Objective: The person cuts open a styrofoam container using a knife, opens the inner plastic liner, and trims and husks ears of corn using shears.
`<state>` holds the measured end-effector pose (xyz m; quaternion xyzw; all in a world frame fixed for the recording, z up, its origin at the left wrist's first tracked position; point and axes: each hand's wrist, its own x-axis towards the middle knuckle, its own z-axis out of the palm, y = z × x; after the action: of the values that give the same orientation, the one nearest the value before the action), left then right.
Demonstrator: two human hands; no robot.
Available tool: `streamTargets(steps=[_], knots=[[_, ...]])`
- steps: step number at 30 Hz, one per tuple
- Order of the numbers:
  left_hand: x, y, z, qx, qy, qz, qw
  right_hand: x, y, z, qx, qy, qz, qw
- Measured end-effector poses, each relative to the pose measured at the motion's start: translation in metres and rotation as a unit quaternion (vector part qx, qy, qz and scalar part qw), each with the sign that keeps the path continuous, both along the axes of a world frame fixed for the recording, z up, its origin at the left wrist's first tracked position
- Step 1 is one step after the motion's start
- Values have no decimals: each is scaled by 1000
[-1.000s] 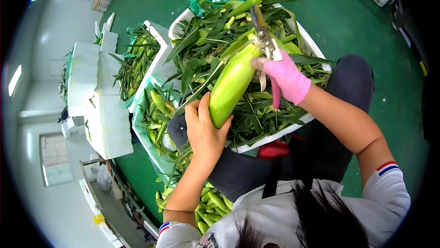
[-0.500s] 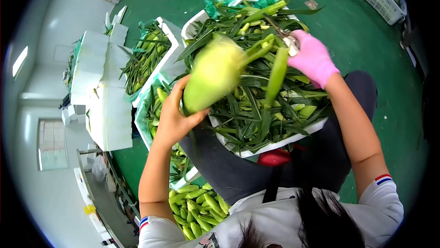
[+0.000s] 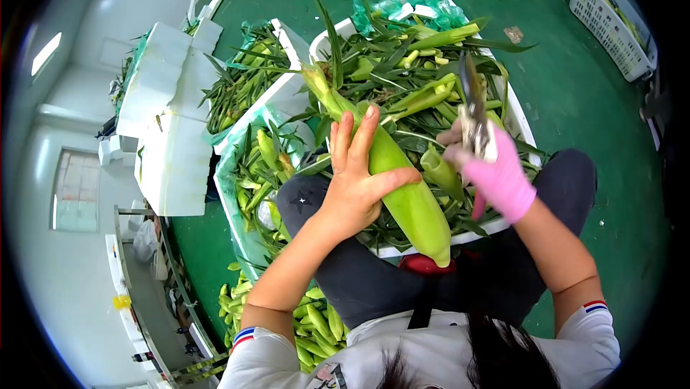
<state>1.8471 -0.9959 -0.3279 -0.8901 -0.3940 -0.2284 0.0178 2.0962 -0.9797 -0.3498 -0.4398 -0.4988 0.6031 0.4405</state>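
Note:
My left hand (image 3: 359, 180) is bare and wraps round an ear of corn (image 3: 413, 202) in its green husk. The ear slants from its leafy, cut-looking end at upper left down to its rounded end above my lap. My right hand (image 3: 496, 173), in a pink glove, grips metal pruning shears (image 3: 474, 116) with the blades pointing up and away from me. The shears are right of the corn and apart from it. Below both hands stands a white foam box (image 3: 528, 126) heaped with cut leaves, husks and stalk pieces (image 3: 402, 65).
At left, a foam box lined with green netting (image 3: 237, 209) holds more corn. Another box of leafy corn (image 3: 248, 80) stands behind it. Trimmed ears (image 3: 316, 324) lie piled at lower left. White foam boxes (image 3: 176, 159) are stacked farther left. A white plastic basket (image 3: 611, 29) stands at upper right.
The ear has turned, its rounded end swinging down toward my lap and its leafy end up to the left. My right hand has moved down with the shears, whose blades now point upward.

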Motion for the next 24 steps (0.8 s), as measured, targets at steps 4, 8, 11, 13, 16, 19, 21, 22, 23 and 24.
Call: streamTargets(steps=[4, 8, 11, 13, 16, 19, 21, 22, 23, 24], knots=[[3, 2, -3, 6, -19, 53, 998, -20, -18, -6, 246, -179, 18, 952], [12, 9, -26, 37, -204, 4, 978, -25, -16, -20, 47, -11, 151, 987], [47, -9, -32, -156, -594, 103, 783, -25, -9, -28, 74, 7, 118, 990], [60, -13, -45, -357, -598, 119, 708, -20, -6, -14, 60, -86, 119, 987], [57, -11, -48, -377, -591, 158, 695, -12, -4, -10, 173, -222, 107, 954], [28, -10, -51, -377, -507, 180, 754, 2, 3, 1, 240, -296, 62, 922], [9, -12, -35, -304, -316, 166, 883, 11, 6, -4, 243, -292, 67, 923], [5, -14, -24, -329, -278, 176, 885, 13, 9, -13, 247, -289, 79, 922], [2, -16, -12, -353, -239, 187, 885, 14, 11, -17, 252, -283, 92, 921], [-3, -17, -5, -385, -220, 184, 878, 15, 13, -14, 245, -284, 139, 917]])
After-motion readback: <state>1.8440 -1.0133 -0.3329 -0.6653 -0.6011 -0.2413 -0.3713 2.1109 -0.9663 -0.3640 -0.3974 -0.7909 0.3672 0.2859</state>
